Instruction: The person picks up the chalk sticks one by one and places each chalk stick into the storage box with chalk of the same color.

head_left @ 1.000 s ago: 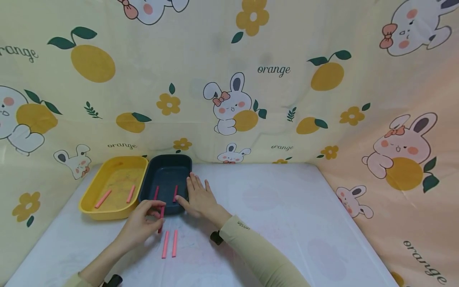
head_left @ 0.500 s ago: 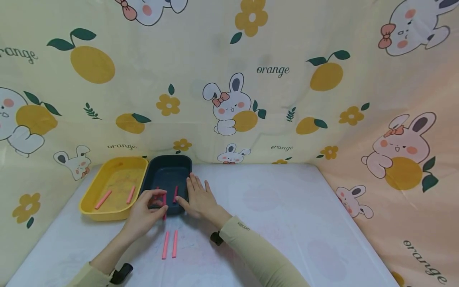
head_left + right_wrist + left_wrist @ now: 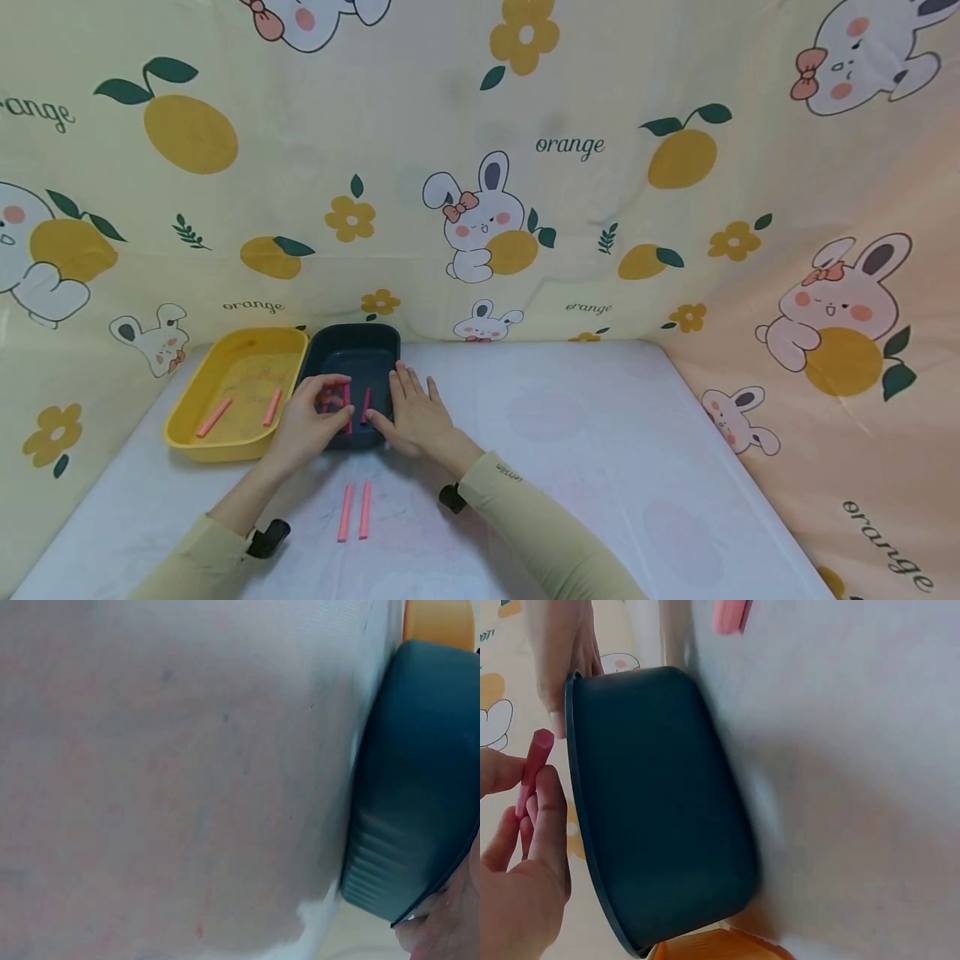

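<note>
Between thumb and fingertips my left hand (image 3: 303, 427) pinches a dark pink stick (image 3: 347, 408), over the near part of the navy tray (image 3: 360, 364). The left wrist view shows the flat-sided end of this held stick (image 3: 541, 739), above the tray's rim. Another dark pink stick (image 3: 366, 406) lies inside the tray on the right, and one more is partly hidden behind my left fingers. My right hand (image 3: 423, 421) rests against the tray's right side, its fingers straight and its thumb over the near right corner.
Left of the navy tray, side by side with it, stands a yellow tray (image 3: 213, 450) holding two light pink sticks (image 3: 215, 417). Two more light pink sticks (image 3: 355, 512) lie on the white tabletop (image 3: 570, 467) in front. A printed cloth (image 3: 450, 108) hangs behind the table.
My left hand has moved forward with the dark pink stick, from in front of the navy tray to over its inside. The right hand has stayed against the tray.
</note>
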The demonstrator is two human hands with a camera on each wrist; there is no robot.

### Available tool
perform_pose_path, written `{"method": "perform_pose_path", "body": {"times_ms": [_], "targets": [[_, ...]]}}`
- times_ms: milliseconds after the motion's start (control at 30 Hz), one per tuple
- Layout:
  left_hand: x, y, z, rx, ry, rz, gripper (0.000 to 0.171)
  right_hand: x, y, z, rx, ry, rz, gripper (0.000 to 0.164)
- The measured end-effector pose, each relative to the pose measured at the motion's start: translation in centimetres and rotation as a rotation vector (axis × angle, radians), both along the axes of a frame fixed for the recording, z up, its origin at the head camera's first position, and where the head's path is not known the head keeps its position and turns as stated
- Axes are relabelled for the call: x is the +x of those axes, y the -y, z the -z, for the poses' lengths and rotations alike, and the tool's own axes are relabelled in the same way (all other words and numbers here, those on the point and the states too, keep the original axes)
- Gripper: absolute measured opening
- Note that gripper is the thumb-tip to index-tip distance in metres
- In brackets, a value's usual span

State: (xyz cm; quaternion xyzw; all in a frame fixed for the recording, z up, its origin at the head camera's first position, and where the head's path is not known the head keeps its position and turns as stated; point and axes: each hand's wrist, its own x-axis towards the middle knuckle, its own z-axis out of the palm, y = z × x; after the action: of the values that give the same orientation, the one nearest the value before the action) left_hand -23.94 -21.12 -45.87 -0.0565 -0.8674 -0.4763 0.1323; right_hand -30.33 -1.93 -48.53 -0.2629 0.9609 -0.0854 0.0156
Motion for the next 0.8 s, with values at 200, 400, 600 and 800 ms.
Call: {"method": "perform_pose_path", "body": {"times_ms": [200, 400, 600, 800], "targets": [[-1.2, 0.2, -0.4, -0.018, 0.013, -0.007, 0.044, 0.0, 0.0, 0.0, -0.009, 0.005, -0.003, 0.088], [-2.5, 0.4, -0.4, -0.057, 0.036, -0.010, 0.043, 0.0, 0.0, -0.1, -0.009, -0.003, -0.004, 0.087], [-3.6, 0.7, -0.1, -0.085, 0.049, -0.011, 0.043, 0.0, -0.1, -0.2, -0.004, -0.005, -0.010, 0.088], [-4.9, 1.3, 0.4, -0.120, 0.146, -0.004, 0.043, 0.1, -0.1, -0.3, -0.013, 0.004, -0.014, 0.087]]}}
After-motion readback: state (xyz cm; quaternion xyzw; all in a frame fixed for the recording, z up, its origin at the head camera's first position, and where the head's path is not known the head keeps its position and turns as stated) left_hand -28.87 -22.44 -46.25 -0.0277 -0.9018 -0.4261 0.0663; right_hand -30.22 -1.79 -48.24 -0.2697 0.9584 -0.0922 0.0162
